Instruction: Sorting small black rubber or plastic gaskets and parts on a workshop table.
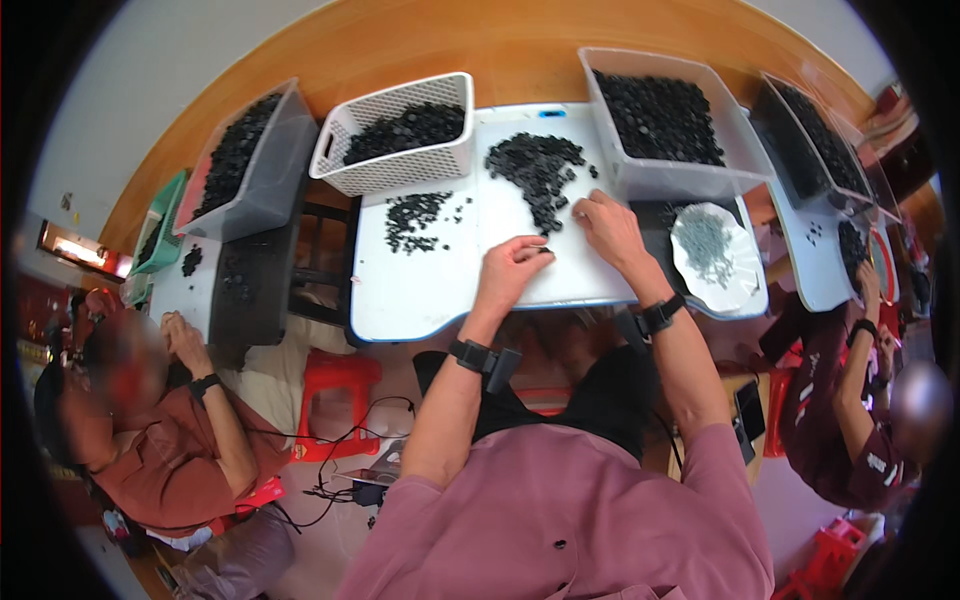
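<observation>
Fingers (526, 243) narrow at the big pile (540, 165)

Left hand (506, 272) has a black bit (544, 250) at its tips, right hand (612, 232) nears the pile; whether either holds, I cannot tell. Two black piles: big at mid-table, small (412, 222) toward the left edge. One basket (420, 172), one tub (680, 178) at the far edge; one plate (742, 268), near right corner. Open room: the table's (430, 300) near edge

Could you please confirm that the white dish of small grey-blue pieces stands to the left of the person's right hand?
Not quite: the head view shows the white dish of small grey-blue pieces standing to the right of the person's right hand.
</observation>
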A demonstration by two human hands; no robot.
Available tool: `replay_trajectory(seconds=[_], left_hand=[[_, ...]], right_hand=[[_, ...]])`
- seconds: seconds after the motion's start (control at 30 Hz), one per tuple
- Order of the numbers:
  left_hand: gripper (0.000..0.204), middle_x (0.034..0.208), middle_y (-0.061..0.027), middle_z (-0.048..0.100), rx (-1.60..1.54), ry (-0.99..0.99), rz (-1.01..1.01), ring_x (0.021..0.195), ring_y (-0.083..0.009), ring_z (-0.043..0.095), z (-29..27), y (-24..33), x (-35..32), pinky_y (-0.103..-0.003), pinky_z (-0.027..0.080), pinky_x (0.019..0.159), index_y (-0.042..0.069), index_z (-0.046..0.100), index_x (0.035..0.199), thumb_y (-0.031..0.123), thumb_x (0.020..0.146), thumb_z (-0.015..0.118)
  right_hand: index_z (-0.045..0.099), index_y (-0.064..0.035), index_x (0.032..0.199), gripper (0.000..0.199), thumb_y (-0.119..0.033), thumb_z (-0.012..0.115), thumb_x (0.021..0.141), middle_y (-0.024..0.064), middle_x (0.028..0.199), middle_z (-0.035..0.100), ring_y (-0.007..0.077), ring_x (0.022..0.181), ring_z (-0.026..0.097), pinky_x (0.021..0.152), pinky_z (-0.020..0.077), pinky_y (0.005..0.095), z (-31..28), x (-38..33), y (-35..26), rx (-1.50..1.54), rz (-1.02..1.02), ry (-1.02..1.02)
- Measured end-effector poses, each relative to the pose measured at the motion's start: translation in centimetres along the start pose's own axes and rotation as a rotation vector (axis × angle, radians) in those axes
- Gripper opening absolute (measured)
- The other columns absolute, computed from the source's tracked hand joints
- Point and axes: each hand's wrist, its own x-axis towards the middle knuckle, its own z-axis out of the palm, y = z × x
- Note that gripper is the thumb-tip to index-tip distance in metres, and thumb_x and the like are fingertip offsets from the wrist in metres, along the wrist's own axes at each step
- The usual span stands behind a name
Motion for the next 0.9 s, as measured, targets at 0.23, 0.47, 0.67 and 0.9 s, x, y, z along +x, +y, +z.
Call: replay_trajectory(seconds=[0.23, 0.47, 0.67, 0.9], left_hand=[[0.026, 0.099, -0.0064, 0.077, -0.049, -0.048, 0.020, 0.090, -0.0083, 0.069, 0.1, 0.1, 0.1, -0.022, 0.053, 0.081, -0.003, 0.073, 0.116, 0.011, 0.095, 0.076], [0.026, 0.096, -0.0085, 0.077, -0.084, -0.035, 0.042, 0.090, -0.0107, 0.071, -0.3, 0.9, -0.3, -0.024, 0.054, 0.082, -0.004, 0.072, 0.116, 0.013, 0.097, 0.073], [0.024, 0.092, -0.0071, 0.078, 0.504, -0.102, 0.154, 0.081, -0.0111, 0.073, -4.6, 6.3, 1.7, -0.025, 0.056, 0.074, 0.003, 0.076, 0.110, 0.019, 0.092, 0.078], [0.052, 0.123, -0.0208, 0.070, 0.993, 0.485, 0.970, 0.114, -0.0352, 0.066, -14.0, 15.2, 10.8, -0.042, 0.052, 0.099, 0.000, 0.063, 0.131, 0.011, 0.083, 0.080]], right_hand=[[0.066, -0.0047, 0.091, 0.004, -0.008, 0.065, 0.091, 0.0159, 0.094, 0.064, 0.0399, 0.090, 0.068, 0.079, 0.0535, 0.0495, -0.4, -0.3, -0.4, -0.031, 0.034, -0.010], [0.060, -0.0008, 0.097, 0.004, -0.005, 0.061, 0.096, 0.0183, 0.089, 0.070, 0.0365, 0.083, 0.069, 0.075, 0.0522, 0.0442, 1.1, -2.3, -1.9, 0.350, 0.188, 0.157], [0.068, 0.0006, 0.098, 0.005, -0.003, 0.066, 0.094, 0.0117, 0.079, 0.071, 0.0190, 0.070, 0.070, 0.067, 0.0546, 0.0320, 3.0, -4.9, -0.8, 0.644, 0.360, 0.259], [0.068, -0.0004, 0.097, 0.007, -0.005, 0.069, 0.092, 0.0091, 0.074, 0.070, 0.0139, 0.067, 0.066, 0.064, 0.0522, 0.0301, 2.7, -3.8, -2.2, 0.678, 0.312, 0.295]])
